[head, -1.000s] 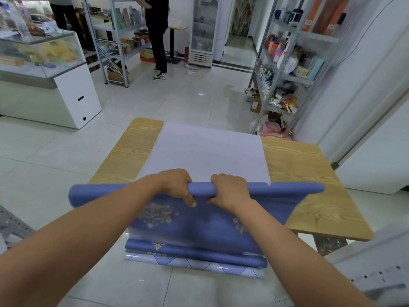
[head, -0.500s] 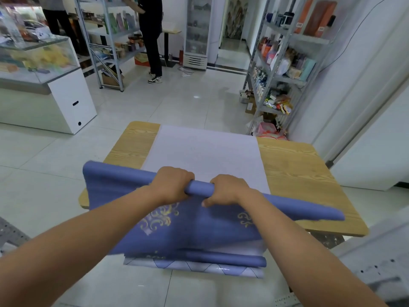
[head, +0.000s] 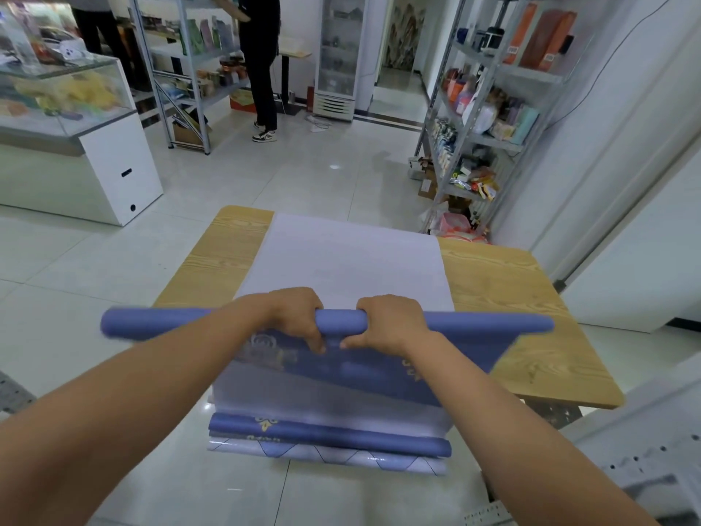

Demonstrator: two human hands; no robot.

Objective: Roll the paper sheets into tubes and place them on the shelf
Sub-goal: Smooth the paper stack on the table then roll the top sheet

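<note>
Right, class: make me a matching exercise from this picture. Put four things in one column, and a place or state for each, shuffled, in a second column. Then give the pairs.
Things
1. blue paper roll
2. white sheet
3. wooden table
4. metal shelf

Places or states
A. stands by the right wall, stocked with goods
B. held in both hands, partly rolled
C. lies flat on the tabletop
D. carries the paper, bare wood at both sides

Pairs: 1-B, 2-C, 3-D, 4-A

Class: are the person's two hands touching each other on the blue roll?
Apart. The head view shows a bare stretch of blue roll between the left hand and right hand.
</note>
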